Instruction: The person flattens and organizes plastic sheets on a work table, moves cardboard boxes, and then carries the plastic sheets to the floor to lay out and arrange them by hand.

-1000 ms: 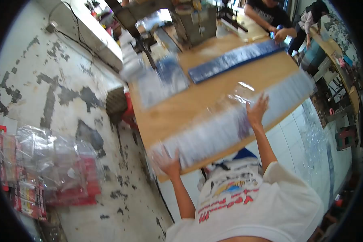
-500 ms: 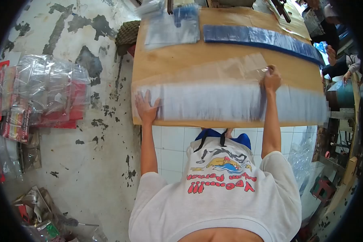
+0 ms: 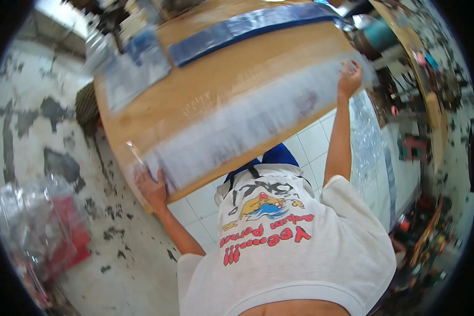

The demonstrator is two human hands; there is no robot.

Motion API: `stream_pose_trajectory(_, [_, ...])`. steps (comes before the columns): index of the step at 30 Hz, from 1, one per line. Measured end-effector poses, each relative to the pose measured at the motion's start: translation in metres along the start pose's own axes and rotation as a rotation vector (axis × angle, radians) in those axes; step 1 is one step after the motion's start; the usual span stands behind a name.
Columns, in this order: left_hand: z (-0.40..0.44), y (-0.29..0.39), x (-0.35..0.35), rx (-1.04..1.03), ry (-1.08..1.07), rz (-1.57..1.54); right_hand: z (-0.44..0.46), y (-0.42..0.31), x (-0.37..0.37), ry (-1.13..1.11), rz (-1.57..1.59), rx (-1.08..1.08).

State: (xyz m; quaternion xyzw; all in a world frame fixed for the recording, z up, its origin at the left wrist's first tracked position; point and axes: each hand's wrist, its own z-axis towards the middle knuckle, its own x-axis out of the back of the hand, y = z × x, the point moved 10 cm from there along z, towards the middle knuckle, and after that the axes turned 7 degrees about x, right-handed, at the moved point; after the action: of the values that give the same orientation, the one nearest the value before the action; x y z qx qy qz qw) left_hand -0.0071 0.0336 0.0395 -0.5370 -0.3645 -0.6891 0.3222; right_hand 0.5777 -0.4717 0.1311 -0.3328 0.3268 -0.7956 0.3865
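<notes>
A long row of overlapping clear plastic sheets point(image 3: 237, 124) lies along the near side of the wooden table point(image 3: 195, 87). My left hand point(image 3: 151, 188) rests with fingers spread on the row's left end. At its right end, my right hand point(image 3: 349, 78) is raised slightly with curled fingers; what they pinch is too blurred to make out. Beyond the row, a thin clear film point(image 3: 197, 104) shows faintly on the wood. A long blue plastic-covered strip point(image 3: 247, 29) lies along the far side, and a stack of clear and blue sheets point(image 3: 137, 68) is at the far left.
Clear and red packaging point(image 3: 42, 226) is piled on the left over a worn, peeling surface. A brown woven object point(image 3: 87, 102) sits by the table's left edge. On the right are a teal cylinder point(image 3: 379, 37), a red and green stool point(image 3: 413, 147) and a cluttered bench.
My right hand has moved from the middle of the row to its right end, while my left hand stays at the left end. The view has tilted.
</notes>
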Motion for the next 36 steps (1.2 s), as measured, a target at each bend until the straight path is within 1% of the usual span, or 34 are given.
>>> stream_pose_trajectory(1, [0.0,0.0,-0.001,0.004,-0.017,-0.008,0.006,0.014,0.007,0.019,-0.034,0.031])
stream_pose_trajectory(4, [0.0,-0.001,-0.004,0.036,-0.04,0.015,0.016,0.028,0.015,0.025,-0.273,0.026])
stream_pose_trajectory(6, [-0.003,-0.017,-0.013,0.048,0.002,0.016,0.033,0.059,0.023,0.067,-0.306,-0.003])
stream_pose_trajectory(7, [-0.002,-0.013,-0.008,0.046,0.011,0.013,0.044,0.077,0.025,0.085,-0.315,-0.019])
stream_pose_trajectory(10, [-0.002,-0.004,0.003,0.051,0.009,0.004,0.09,0.147,0.058,0.243,-0.294,-0.203])
stream_pose_trajectory(12, [0.001,-0.001,0.002,-0.014,0.058,0.095,0.124,0.197,0.076,0.279,-0.244,-0.26])
stream_pose_trajectory(13, [0.005,0.0,0.0,-0.005,0.064,0.104,0.135,0.198,0.084,0.24,-0.326,-0.24])
stream_pose_trajectory(15, [0.002,-0.001,-0.006,0.02,0.04,0.139,0.139,0.202,0.089,0.17,-0.348,-0.146])
stream_pose_trajectory(16, [0.0,0.001,-0.008,0.032,0.006,0.117,0.143,0.194,0.084,0.123,-0.356,-0.091])
stream_pose_trajectory(17, [0.0,0.003,-0.01,0.05,-0.023,0.091,0.134,0.168,0.074,0.074,-0.314,-0.122])
stream_pose_trajectory(19, [-0.001,0.009,-0.013,0.081,-0.05,0.082,0.114,0.124,0.026,-0.188,-0.377,0.189])
stream_pose_trajectory(22, [-0.006,0.007,-0.014,0.106,-0.079,0.122,0.075,0.141,-0.041,-0.496,-0.723,0.242])
stream_pose_trajectory(24, [-0.003,0.002,-0.018,0.126,-0.104,0.118,0.072,0.165,-0.052,-0.539,-0.757,0.198])
stream_pose_trajectory(27, [-0.002,-0.014,-0.029,0.236,-0.155,0.06,0.094,0.179,-0.059,-0.604,-0.773,0.149])
stream_pose_trajectory(28, [-0.004,-0.013,-0.028,0.163,-0.112,0.031,0.093,0.184,-0.064,-0.652,-0.771,0.142])
stream_pose_trajectory(29, [-0.006,-0.016,-0.028,0.104,-0.072,0.007,0.096,0.191,-0.065,-0.621,-0.764,0.242])
stream_pose_trajectory(30, [-0.006,-0.003,-0.02,0.09,-0.089,-0.123,0.095,0.202,-0.069,-0.604,-0.747,0.346])
stream_pose_trajectory(31, [-0.011,-0.023,-0.032,0.087,-0.081,-0.059,0.089,0.202,-0.069,-0.598,-0.737,0.389])
stream_pose_trajectory(32, [-0.014,-0.03,-0.035,0.2,-0.146,-0.142,0.094,0.196,-0.069,-0.582,-0.721,0.446])
stream_pose_trajectory(33, [-0.024,-0.03,-0.035,0.147,-0.24,-0.118,0.098,0.201,-0.069,-0.561,-0.722,0.499])
stream_pose_trajectory(34, [-0.034,-0.034,-0.028,0.229,-0.325,-0.081,0.095,0.205,-0.069,-0.536,-0.723,0.54])
stream_pose_trajectory(35, [-0.046,-0.031,-0.017,0.376,-0.469,-0.036,0.093,0.204,-0.069,-0.555,-0.756,0.537])
stream_pose_trajectory(36, [-0.058,-0.025,-0.001,0.548,-0.657,0.017,0.093,0.2,-0.069,-0.563,-0.794,0.532])
